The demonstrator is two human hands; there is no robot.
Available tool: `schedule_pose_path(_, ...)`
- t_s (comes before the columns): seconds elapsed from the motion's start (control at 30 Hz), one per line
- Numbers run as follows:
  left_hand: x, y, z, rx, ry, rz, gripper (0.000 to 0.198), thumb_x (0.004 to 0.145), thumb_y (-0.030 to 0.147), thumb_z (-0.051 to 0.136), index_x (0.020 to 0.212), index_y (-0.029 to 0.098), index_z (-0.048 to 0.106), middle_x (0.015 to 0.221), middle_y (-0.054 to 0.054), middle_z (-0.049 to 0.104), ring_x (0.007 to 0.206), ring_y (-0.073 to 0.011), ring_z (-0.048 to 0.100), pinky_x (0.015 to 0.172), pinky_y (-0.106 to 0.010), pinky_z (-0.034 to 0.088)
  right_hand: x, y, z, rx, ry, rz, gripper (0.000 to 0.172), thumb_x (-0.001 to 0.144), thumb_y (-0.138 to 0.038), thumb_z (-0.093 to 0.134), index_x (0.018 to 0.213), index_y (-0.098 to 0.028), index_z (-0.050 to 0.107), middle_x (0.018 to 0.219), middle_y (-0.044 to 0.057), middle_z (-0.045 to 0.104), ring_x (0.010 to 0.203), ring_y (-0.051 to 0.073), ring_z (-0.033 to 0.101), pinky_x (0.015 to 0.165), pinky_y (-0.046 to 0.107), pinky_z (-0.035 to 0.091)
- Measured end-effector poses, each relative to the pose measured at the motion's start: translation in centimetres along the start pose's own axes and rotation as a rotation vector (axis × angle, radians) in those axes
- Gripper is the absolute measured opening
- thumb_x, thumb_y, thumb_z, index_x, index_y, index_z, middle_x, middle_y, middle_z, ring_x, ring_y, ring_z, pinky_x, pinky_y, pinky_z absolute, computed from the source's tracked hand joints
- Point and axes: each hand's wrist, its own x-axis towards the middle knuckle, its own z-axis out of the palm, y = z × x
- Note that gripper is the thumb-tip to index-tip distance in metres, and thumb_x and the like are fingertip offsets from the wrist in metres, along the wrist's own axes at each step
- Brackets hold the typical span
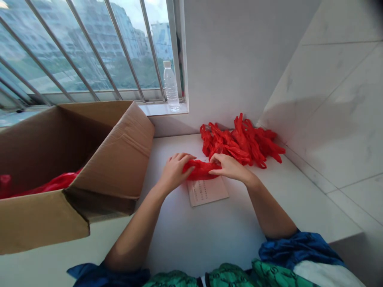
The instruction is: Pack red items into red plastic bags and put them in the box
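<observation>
My left hand (175, 170) and my right hand (229, 166) both grip a rolled red plastic bag (200, 170), one at each end, fingers curled over it. The bag lies across the top edge of a small printed paper sheet (207, 191) on the white counter (209, 231). Just beyond my right hand sits a pile of crumpled red plastic bags (241, 141), against the wall corner.
A large open cardboard box (89, 167) stands at the left, with red plastic (56, 183) inside it. A clear water bottle (171, 85) stands on the windowsill by the barred window. A tiled wall (329, 119) closes the right side.
</observation>
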Motion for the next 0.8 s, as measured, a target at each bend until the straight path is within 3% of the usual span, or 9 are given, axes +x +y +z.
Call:
schedule_pose_path(0.1,0.0,0.3,0.6,0.092,-0.106,0.002,0.017,0.089,0.025,0.061,0.104,0.026,0.069,0.106,-0.005,0.069,0.1,-0.0243,0.061,0.088,-0.038,0.045,0.1,-1.2,1.0,0.041,0.045,0.01,0.037,0.079,-0.045,0.073,0.108,-0.024,0.064,0.099,0.006,0.072,0.092,0.022,0.066,0.076,0.033,0.049)
schedule_pose_path(0.17,0.0,0.1,0.7,0.084,-0.079,-0.009,0.013,0.091,0.025,0.059,0.098,0.026,0.07,0.099,-0.004,0.071,0.095,-0.0225,0.063,0.084,-0.036,0.045,0.4,-1.8,1.5,0.013,0.087,-0.004,0.028,0.085,-0.044,0.067,0.104,-0.024,0.067,0.092,0.005,0.072,0.088,0.022,0.066,0.078,0.034,0.048)
schedule_pose_path(0.23,0.0,-0.2,0.4,0.02,0.021,-0.043,0.012,0.092,0.026,0.058,0.095,0.025,0.069,0.096,-0.003,0.071,0.092,-0.0209,0.064,0.081,-0.034,0.047,0.7,-1.9,1.7,-0.014,0.123,-0.039,0.016,0.09,-0.037,0.061,0.093,-0.024,0.069,0.085,0.003,0.071,0.083,0.02,0.065,0.078,0.033,0.047)
schedule_pose_path(0.3,0.0,-0.6,-0.2,-0.089,0.182,-0.129,0.01,0.092,0.026,0.057,0.094,0.024,0.067,0.094,-0.002,0.071,0.088,-0.0191,0.065,0.079,-0.031,0.048,0.8,-1.6,1.2,-0.004,0.173,-0.06,0.015,0.091,-0.032,0.058,0.083,-0.023,0.068,0.083,0.002,0.071,0.078,0.018,0.064,0.076,0.032,0.046)
schedule_pose_path(0.43,0.0,-1.4,-1.6,-0.36,0.532,-0.278,0.008,0.09,0.026,0.057,0.096,0.021,0.059,0.087,-0.001,0.068,0.078,-0.0147,0.065,0.074,-0.027,0.052,-0.2,-0.1,-1.7,0.013,0.247,0.028,0.011,0.088,-0.03,0.058,0.081,-0.023,0.063,0.08,0.0,0.069,0.075,0.017,0.063,0.069,0.029,0.046)
schedule_pose_path(0.5,0.0,-1.4,-2.1,-0.461,0.589,-0.265,0.017,0.089,0.025,0.057,0.105,0.021,0.056,0.089,-0.001,0.066,0.079,-0.0138,0.064,0.072,-0.026,0.052,-1.0,0.2,-3.2,0.003,0.209,0.087,0.01,0.085,-0.032,0.062,0.081,-0.023,0.061,0.08,0.0,0.069,0.074,0.017,0.063,0.065,0.028,0.046)
schedule_pose_path(0.63,-0.3,0.3,-2.9,-0.522,0.405,-0.075,0.04,0.085,0.016,0.056,0.125,0.023,0.054,0.098,-0.002,0.062,0.091,-0.0155,0.061,0.086,-0.031,0.05,-2.2,-1.5,-4.7,-0.025,0.154,0.096,0.016,0.081,-0.036,0.067,0.088,-0.023,0.061,0.091,0.001,0.069,0.081,0.018,0.064,0.068,0.029,0.048)
schedule_pose_path(0.73,-0.6,1.9,-3.5,-0.48,0.295,0.012,0.027,0.084,0.01,0.052,0.103,0.022,0.068,0.097,-0.003,0.058,0.093,-0.0166,0.057,0.088,-0.032,0.045,-2.7,-4.8,-4.1,-0.015,0.358,-0.036,0.012,0.088,-0.034,0.062,0.092,-0.023,0.061,0.092,0.001,0.068,0.084,0.017,0.063,0.075,0.031,0.049)
schedule_pose_path(0.8,-0.8,2.5,-3.8,-0.545,0.277,0.034,0.019,0.083,0.01,0.053,0.089,0.02,0.068,0.095,-0.004,0.056,0.093,-0.0171,0.055,0.087,-0.032,0.044,-2.8,-6.9,-3.1,0.023,0.46,-0.181,0.01,0.093,-0.032,0.056,0.095,-0.023,0.06,0.093,0.002,0.067,0.087,0.017,0.062,0.079,0.031,0.048)
